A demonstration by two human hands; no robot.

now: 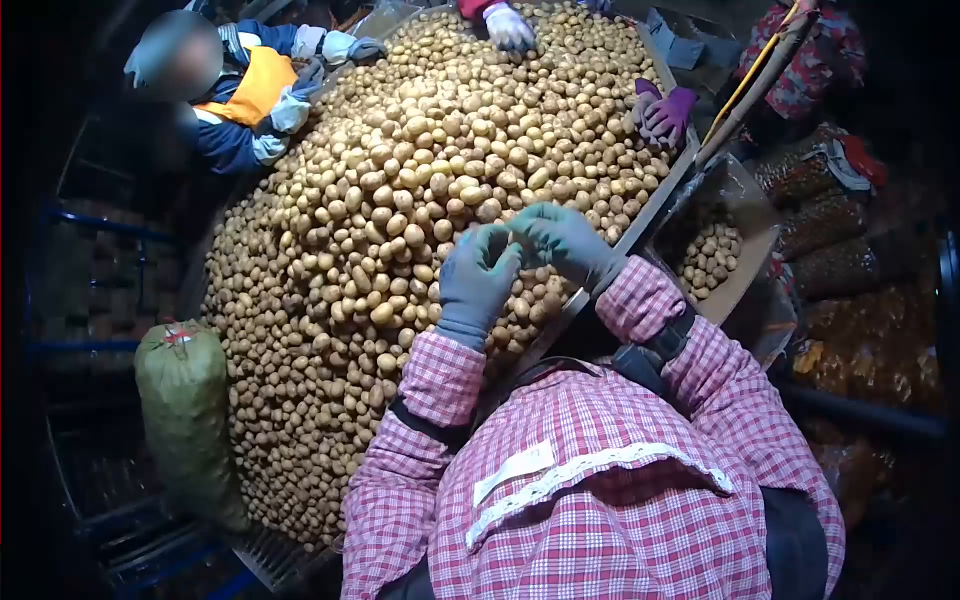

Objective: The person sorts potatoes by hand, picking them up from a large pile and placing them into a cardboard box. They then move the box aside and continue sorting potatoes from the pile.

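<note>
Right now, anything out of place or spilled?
One possible oddity: purple gloves at the right edge of the potato heap. I can't make out sleeves leading to them, so can't tell whether they're worn or left there. No obvious spill between the heap and the box beside it, though shadows hide some floor.

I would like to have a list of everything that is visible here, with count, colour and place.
potatoes: uncountable, yellow-brown, heaped in the centre
full sack: one, green, left of the heap
potato box: one, brownish, right
filled sacks: several, orange-brown, far right
pole: one, brown and yellow, upper right
co-workers' gloves: white, top; purple pair, right edge of heap
left hand, right hand: grey-green gloves, over heap, fingers close together
</note>
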